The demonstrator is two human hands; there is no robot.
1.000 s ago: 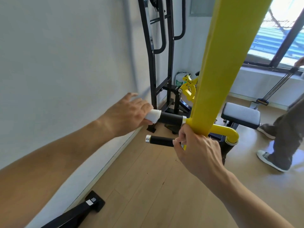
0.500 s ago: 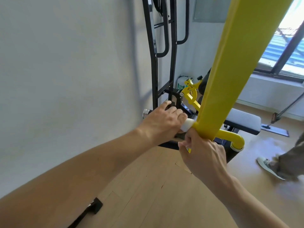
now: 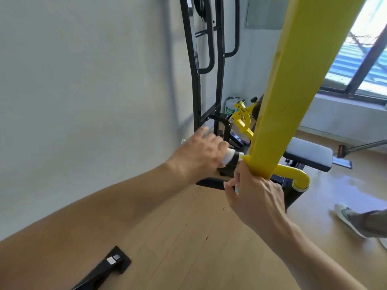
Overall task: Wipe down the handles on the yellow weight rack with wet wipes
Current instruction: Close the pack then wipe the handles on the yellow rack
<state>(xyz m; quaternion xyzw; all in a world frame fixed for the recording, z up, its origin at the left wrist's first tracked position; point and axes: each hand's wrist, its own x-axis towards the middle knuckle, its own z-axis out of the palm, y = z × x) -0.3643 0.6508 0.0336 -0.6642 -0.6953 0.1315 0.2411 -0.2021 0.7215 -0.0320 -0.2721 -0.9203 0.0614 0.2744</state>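
My left hand [image 3: 201, 153] is wrapped round the upper black handle [image 3: 235, 159] with the wet wipe [image 3: 227, 156] bunched under its fingers; that handle runs roughly level, leftward from the yellow bar [image 3: 293, 101] toward the wall; my right hand [image 3: 255, 195] grips the bar's lower end, steadying it; the lower handle [image 3: 211, 183] lies just beneath, parallel, nearer my left hand, so I judge it the next stroke.
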